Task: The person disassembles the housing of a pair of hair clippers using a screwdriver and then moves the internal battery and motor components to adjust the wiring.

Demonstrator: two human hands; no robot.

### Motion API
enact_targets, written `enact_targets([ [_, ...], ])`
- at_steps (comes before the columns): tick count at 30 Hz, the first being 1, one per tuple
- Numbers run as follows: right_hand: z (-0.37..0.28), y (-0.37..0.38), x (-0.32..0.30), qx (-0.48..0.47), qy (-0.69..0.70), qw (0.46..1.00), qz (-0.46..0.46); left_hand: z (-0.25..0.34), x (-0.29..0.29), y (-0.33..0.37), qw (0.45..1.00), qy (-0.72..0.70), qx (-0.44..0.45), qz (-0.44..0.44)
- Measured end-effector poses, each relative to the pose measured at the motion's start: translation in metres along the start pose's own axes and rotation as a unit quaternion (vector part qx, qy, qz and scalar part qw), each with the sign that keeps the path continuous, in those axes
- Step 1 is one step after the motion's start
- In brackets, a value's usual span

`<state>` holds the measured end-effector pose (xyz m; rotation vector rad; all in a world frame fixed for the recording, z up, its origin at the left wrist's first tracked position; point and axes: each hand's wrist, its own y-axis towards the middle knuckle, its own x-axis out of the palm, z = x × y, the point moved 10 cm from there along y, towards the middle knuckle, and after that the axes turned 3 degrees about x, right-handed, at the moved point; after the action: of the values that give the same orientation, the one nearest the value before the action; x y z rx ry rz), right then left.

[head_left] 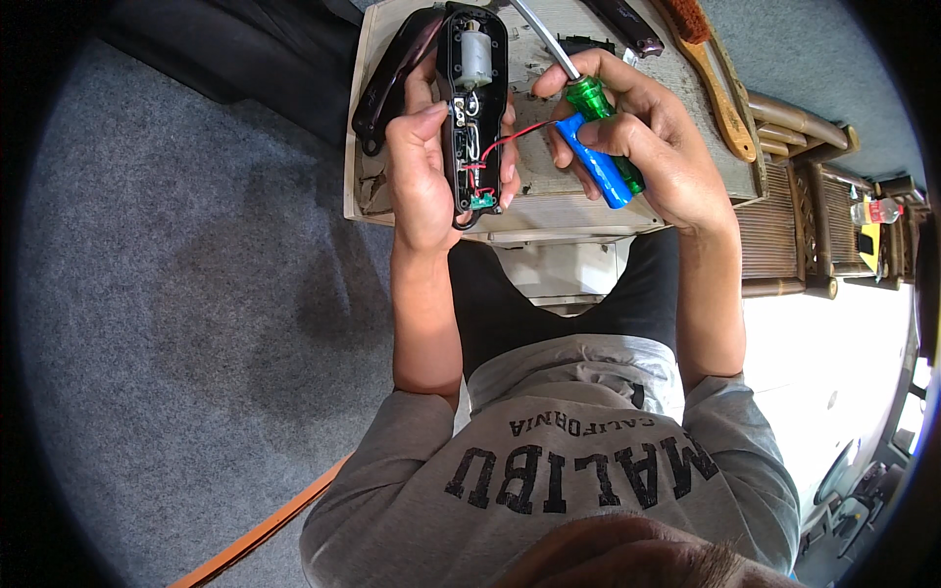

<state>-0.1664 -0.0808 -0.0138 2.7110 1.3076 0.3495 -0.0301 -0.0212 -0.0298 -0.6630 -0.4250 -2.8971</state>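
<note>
The opened black device (457, 132) is in the upper middle of the frame, above the near part of the wooden table (549, 212); whether it also rests there, I cannot tell. Its inside shows a silver motor (475, 61) at the upper end and a small green board (481, 201) at the lower end. The left hand (421, 181) grips the device, with thumb at the left edge and fingertips at the right edge.

From the inside, a red wire (515, 135) goes to the blue battery cell (598, 162). The right hand (671, 147) is closed: its thumb presses the cell beside the green-handled screwdriver (588, 96), whose shaft points to the top edge.

The step in hand seems to be work on the exposed inside, with the cell outside but wired. The next move, I judge, calls for a steady left grip and slack in the wire, so its joint is not pulled.

Farther out, a glossy dark cover (392, 83) lies at left, and a wooden-handled brush (720, 98) at upper right.
</note>
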Motion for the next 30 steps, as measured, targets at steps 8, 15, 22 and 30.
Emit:
enact_targets([
  [8, 0.0007, -0.0001, -0.0005, -0.003, -0.006, 1.000, 0.005, -0.0019, -0.0020, 0.0005, 0.999, -0.033, 0.006, -0.004],
  [15, 0.0000, 0.0001, -0.0004, -0.009, -0.008, 1.000, 0.000, -0.0014, -0.0006, 0.0010, 0.999, -0.039, 0.004, -0.014],
  [22, -0.0012, 0.0000, 0.0000, -0.007, -0.003, 1.000, 0.003, -0.0028, -0.0022, 0.0015, 0.999, -0.034, -0.009, 0.008],
  [30, -0.0013, 0.0002, 0.0015, -0.017, 0.001, 1.000, 0.007, 0.0026, 0.0032, 0.0007, 0.994, -0.105, 0.018, -0.026],
])
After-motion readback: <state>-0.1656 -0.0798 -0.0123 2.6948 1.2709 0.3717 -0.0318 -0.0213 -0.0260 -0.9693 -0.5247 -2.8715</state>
